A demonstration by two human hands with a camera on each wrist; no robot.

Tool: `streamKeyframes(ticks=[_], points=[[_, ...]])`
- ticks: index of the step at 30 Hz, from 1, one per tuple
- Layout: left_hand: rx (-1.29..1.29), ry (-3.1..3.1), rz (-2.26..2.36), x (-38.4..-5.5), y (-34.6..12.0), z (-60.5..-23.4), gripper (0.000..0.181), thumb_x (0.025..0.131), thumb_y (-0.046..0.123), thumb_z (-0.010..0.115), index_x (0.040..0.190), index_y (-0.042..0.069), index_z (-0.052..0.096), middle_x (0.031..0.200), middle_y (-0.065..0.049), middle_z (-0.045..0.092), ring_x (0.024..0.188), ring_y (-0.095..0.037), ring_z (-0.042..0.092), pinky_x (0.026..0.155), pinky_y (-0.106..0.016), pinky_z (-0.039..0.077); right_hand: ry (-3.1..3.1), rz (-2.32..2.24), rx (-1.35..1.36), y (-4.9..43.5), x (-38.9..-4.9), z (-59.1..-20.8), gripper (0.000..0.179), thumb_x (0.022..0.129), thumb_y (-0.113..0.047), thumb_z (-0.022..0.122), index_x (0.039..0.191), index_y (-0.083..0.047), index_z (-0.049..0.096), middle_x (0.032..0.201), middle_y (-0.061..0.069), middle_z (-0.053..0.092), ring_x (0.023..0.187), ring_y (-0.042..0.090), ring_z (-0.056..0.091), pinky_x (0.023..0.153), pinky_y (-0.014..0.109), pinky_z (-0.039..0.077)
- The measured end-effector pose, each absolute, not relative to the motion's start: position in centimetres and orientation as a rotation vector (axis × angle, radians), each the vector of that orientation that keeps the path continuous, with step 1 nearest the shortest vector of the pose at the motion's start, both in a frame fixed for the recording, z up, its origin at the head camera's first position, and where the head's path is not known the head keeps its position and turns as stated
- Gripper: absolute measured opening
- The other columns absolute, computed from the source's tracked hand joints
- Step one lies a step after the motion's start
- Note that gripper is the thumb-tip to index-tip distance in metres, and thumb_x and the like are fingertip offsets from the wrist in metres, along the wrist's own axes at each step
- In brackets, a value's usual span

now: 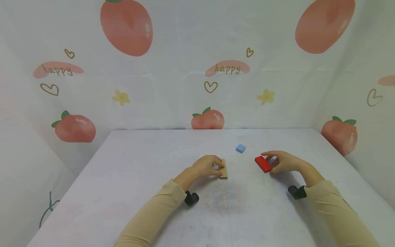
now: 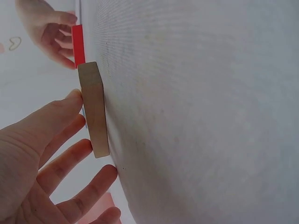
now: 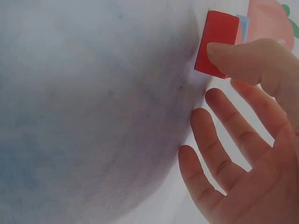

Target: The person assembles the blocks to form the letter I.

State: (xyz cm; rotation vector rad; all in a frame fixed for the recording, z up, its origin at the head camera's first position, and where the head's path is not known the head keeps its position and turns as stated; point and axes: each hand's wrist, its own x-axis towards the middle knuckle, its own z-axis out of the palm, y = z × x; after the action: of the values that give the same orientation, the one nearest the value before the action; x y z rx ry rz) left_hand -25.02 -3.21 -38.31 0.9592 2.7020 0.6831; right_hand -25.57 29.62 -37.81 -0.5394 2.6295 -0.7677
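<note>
A flat wooden block (image 1: pixel 224 171) lies on the white table, with my left hand (image 1: pixel 207 166) over its left side. In the left wrist view, the thumb touches the block's near part and the fingers are spread loosely along it. My right hand (image 1: pixel 285 162) is at a flat red block (image 1: pixel 263 164), its thumb by the near end and its index finger reaching past the far end. Seen from the right wrist, the thumb (image 3: pixel 222 52) overlaps the red face while the other fingers are spread apart below it.
A small blue block (image 1: pixel 240 148) sits farther back, between the two hands. Behind the table (image 1: pixel 102 192) hangs a white cloth (image 1: pixel 172 79) printed with peaches, hearts and flowers. A thin green cord (image 1: pixel 49 207) shows beyond the table's left edge.
</note>
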Motion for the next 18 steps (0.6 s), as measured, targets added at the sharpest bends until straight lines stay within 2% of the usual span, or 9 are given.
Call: streamKeyframes(ticks=[6, 13, 18], points=[[0.950, 2.698, 0.688, -24.91, -3.16, -38.15, 0.029, 0.082, 0.022, 0.071, 0.109, 0.010, 0.070, 0.126, -0.008, 0.061, 0.121, -0.024, 0.055, 0.103, -0.038, 0.042, 2.614, -0.760, -0.533, 29.67, -25.77, -37.67, 0.064, 0.075, -0.010, 0.070, 0.133, -0.001, 0.046, 0.118, 0.020, 0.054, 0.097, 0.024, 0.055, 0.078, 0.036, 0.049], [0.968, 2.708, 0.674, -24.89, -3.18, -38.16, 0.029, 0.082, 0.022, 0.070, 0.109, 0.010, 0.070, 0.125, -0.008, 0.062, 0.120, -0.023, 0.055, 0.103, -0.037, 0.042, 2.606, -0.772, -0.552, 29.88, -25.78, -37.51, 0.060, 0.077, -0.015, 0.072, 0.131, -0.002, 0.048, 0.118, 0.021, 0.055, 0.099, 0.028, 0.056, 0.081, 0.043, 0.050], [0.978, 2.708, 0.684, -24.96, -3.20, -38.23, 0.028, 0.082, 0.022, 0.071, 0.108, 0.010, 0.071, 0.124, -0.009, 0.062, 0.119, -0.024, 0.056, 0.103, -0.038, 0.042, 2.614, -0.772, -0.530, 29.99, -25.88, -37.68, 0.061, 0.076, -0.017, 0.074, 0.130, -0.004, 0.049, 0.117, 0.020, 0.056, 0.100, 0.027, 0.056, 0.081, 0.043, 0.051]])
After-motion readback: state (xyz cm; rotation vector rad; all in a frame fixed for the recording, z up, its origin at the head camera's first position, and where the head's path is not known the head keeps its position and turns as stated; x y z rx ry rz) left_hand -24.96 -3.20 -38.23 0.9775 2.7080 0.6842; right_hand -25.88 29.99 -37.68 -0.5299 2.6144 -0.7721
